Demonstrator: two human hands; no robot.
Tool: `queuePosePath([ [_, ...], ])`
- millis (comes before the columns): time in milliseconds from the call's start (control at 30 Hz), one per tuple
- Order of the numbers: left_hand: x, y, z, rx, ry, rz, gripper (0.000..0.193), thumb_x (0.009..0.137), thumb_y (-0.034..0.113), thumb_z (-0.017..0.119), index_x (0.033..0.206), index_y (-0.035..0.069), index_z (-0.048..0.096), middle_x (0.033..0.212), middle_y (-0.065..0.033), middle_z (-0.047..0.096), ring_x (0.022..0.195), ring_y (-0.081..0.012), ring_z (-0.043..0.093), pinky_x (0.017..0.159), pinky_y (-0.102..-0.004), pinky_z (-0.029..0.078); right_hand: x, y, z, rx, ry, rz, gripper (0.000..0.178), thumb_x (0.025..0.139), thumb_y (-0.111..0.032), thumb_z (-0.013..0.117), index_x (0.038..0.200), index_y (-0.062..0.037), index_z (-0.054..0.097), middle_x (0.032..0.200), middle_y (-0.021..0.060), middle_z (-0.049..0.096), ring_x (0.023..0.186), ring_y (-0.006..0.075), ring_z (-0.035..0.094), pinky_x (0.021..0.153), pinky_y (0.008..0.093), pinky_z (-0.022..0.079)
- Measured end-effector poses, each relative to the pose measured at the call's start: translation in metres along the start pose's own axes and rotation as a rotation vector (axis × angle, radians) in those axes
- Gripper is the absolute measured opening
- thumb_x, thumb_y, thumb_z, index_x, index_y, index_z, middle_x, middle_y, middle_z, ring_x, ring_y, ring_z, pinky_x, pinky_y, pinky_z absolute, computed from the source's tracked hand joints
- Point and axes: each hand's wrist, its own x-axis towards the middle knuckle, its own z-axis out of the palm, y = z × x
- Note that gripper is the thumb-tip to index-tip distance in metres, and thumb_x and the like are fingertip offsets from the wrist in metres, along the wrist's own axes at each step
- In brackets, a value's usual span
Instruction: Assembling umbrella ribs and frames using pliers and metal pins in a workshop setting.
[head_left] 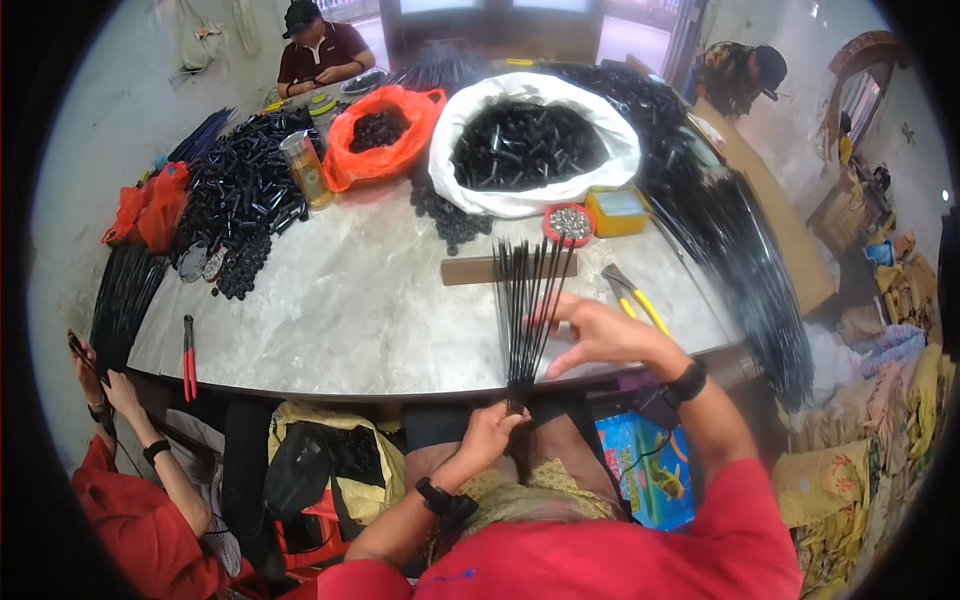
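Observation:
My left hand is closed round the lower end of a bundle of thin black rods, just below the table's front edge. The rods stand upright from it, tight at the base and fanning out at the top. My right hand is beside them on the right, thumb and fingers apart; its fingertips reach the rods, and I cannot tell whether they touch. Behind the rods lies a brown bar. Pliers with yellow handles rest to the right of the bar.
Farther back on the table are a white sack of black parts, a red bag, a red dish of metal bits and a yellow box. Red-handled pliers lie left. Long black rods overhang the right edge. Co-workers sit around.

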Motion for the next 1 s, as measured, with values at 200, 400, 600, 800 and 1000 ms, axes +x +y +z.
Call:
queuePosePath([
  [200, 0.006, -0.005, -0.001, 0.029, -0.017, 0.045, 0.018, 0.094, 0.006, 0.059, 0.105, -0.004, 0.069, 0.097, -0.0146, 0.075, 0.093, -0.0223, 0.072, 0.083, -0.0329, 0.055, 0.003, 0.004, 0.055, 0.232, 0.051, -0.013, 0.043, 0.078, -0.025, 0.086, 0.110, -0.0001, 0.071, 0.100, 0.0076, 0.069, 0.088, 0.0181, 0.066, 0.079, 0.0302, 0.052],
  [400, 0.012, -0.015, -0.005, 0.081, -0.004, 0.118, 0.020, 0.094, 0.008, 0.058, 0.103, -0.004, 0.071, 0.095, -0.0186, 0.074, 0.090, -0.0286, 0.073, 0.079, -0.0361, 0.055, 0.002, 0.012, 0.079, 0.473, 0.054, 0.040, 0.021, 0.086, -0.014, 0.079, 0.100, -0.0007, 0.072, 0.093, 0.0057, 0.070, 0.086, 0.0129, 0.066, 0.078, 0.0288, 0.052],
  [600, 0.018, -0.008, -0.004, 0.132, 0.021, 0.117, 0.020, 0.095, 0.008, 0.057, 0.103, -0.004, 0.071, 0.094, -0.0232, 0.071, 0.090, -0.0347, 0.072, 0.075, -0.0391, 0.055, 0.004, 0.016, 0.089, 0.179, 0.093, -0.182, 0.019, 0.090, -0.017, 0.074, 0.101, -0.0025, 0.071, 0.093, 0.0096, 0.068, 0.085, 0.0229, 0.067, 0.075, 0.0320, 0.053],
  [800, 0.017, -0.003, -0.005, 0.202, 0.035, 0.050, 0.019, 0.094, 0.008, 0.058, 0.103, -0.004, 0.070, 0.092, -0.0257, 0.069, 0.089, -0.0386, 0.070, 0.074, -0.0423, 0.055, 0.003, 0.020, 0.094, 0.117, 0.117, -0.270, 0.023, 0.093, -0.027, 0.067, 0.100, -0.0052, 0.070, 0.092, 0.0124, 0.066, 0.082, 0.0323, 0.065, 0.073, 0.0381, 0.053],
  [1000, -0.004, 0.042, -0.036, 0.540, -0.101, 0.092, 0.021, 0.090, 0.013, 0.065, 0.103, -0.002, 0.070, 0.089, -0.0222, 0.071, 0.083, -0.0305, 0.071, 0.070, -0.0399, 0.054, 0.001, 0.020, 0.095, 0.096, 0.142, -0.332, 0.019, 0.092, -0.021, 0.069, 0.101, -0.0049, 0.064, 0.090, 0.0120, 0.059, 0.081, 0.0334, 0.065, 0.068, 0.0396, 0.052],
])
